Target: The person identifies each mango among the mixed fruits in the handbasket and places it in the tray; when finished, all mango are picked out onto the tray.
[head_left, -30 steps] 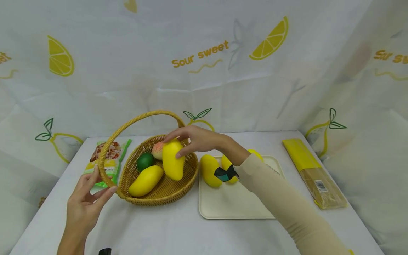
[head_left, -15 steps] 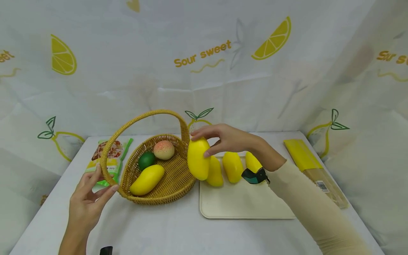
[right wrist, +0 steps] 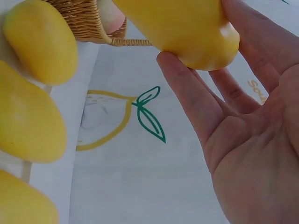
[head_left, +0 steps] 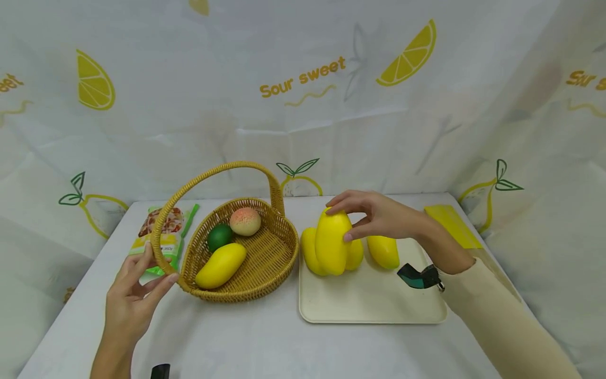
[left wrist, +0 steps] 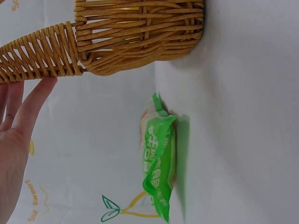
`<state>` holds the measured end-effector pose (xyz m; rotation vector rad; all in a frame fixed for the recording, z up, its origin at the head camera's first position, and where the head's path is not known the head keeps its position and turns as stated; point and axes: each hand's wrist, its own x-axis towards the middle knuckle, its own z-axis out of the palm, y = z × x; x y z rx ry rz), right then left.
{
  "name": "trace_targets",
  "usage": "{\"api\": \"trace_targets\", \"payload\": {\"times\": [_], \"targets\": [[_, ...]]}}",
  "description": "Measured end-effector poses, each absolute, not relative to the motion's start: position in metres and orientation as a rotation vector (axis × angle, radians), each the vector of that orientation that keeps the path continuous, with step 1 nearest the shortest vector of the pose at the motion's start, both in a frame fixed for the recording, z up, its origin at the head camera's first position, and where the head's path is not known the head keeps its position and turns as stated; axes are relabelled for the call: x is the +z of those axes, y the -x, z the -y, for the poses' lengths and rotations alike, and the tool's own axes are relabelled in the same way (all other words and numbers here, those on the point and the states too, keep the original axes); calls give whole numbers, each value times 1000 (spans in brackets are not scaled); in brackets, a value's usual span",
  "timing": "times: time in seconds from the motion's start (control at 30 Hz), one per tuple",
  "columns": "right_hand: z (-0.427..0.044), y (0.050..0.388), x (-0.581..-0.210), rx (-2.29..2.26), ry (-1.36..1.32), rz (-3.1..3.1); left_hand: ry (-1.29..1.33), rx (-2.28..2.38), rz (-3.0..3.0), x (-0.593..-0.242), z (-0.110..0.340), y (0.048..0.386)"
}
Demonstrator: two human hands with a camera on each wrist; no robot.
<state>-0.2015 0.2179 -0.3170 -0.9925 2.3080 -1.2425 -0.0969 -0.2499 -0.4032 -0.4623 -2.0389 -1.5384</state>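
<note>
My right hand (head_left: 385,217) pinches a yellow mango (head_left: 331,242) by its upper end, holding it upright over the tray (head_left: 369,310). Behind it and to its right lie other mangoes (head_left: 383,251). In the right wrist view the held mango (right wrist: 187,28) sits between thumb and fingers. The left hand (head_left: 130,305) grips the handle of the wicker basket (head_left: 236,295) low on its left side; the left wrist view shows fingers (left wrist: 35,102) against the handle. Inside the basket are a mango (head_left: 221,266), a green fruit (head_left: 220,237) and a peach (head_left: 245,221).
A green-edged food packet (head_left: 182,231) lies behind the basket's left side. At the right of the table, a yellow and brown package (head_left: 452,226) is partly covered by the right arm. A printed white cloth (head_left: 227,126) hangs behind the table.
The right hand has carried the mango from above the basket rightward to above the tray. The left hand keeps its grip on the basket handle.
</note>
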Motion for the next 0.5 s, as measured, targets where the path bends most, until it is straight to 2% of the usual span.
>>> {"api": "trace_targets", "payload": {"times": [0.5], "targets": [[-238,174,-364,-1227,901,-2293,448,-1499,2059,-403,250,97]]}}
